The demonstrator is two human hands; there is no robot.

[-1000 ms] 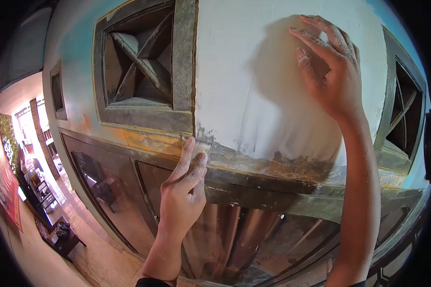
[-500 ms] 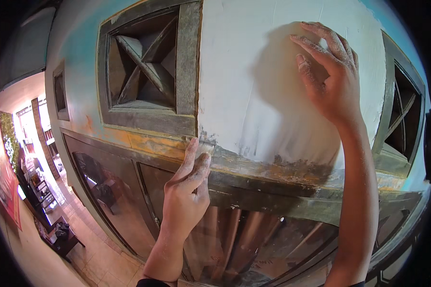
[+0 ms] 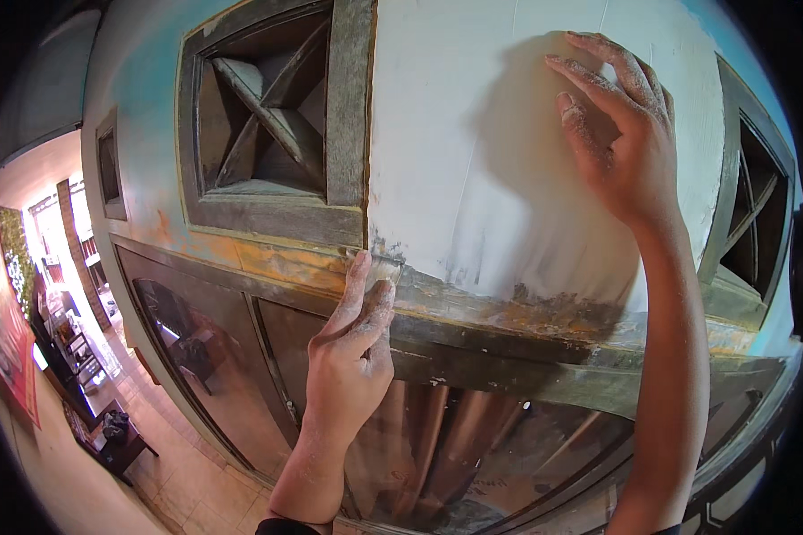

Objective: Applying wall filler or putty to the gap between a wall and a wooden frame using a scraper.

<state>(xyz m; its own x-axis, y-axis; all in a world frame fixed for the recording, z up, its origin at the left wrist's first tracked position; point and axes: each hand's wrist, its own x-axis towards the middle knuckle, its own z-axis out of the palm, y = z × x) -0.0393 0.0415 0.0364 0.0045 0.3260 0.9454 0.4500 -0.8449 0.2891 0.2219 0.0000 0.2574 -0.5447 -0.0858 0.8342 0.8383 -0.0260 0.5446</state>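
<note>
My left hand [image 3: 352,348] pinches a small, thin flat scraper [image 3: 385,267] between thumb and fingers. The scraper's straight edge meets the wall just under the lower right corner of a wooden vent frame [image 3: 277,218]. Higher up and to the right, my right hand [image 3: 623,120] is raised before the white wall patch [image 3: 446,116], fingers curved and apart, with nothing visible in them. White dust coats the fingers of both hands. Whether the right fingertips touch the wall, I cannot tell; a shadow falls beside them.
Below the white patch runs a rough ledge [image 3: 517,312] with worn, dark and orange patches. Under it are glazed wooden panels [image 3: 214,357]. Another vent [image 3: 749,205] with crossed slats is at the right. A passage with a tiled floor [image 3: 183,477] and a small dark table [image 3: 125,450] lies at the left.
The view has shifted slightly. My left hand and the scraper stay at the frame's corner, and my right hand keeps nearly the same pose by the wall.
</note>
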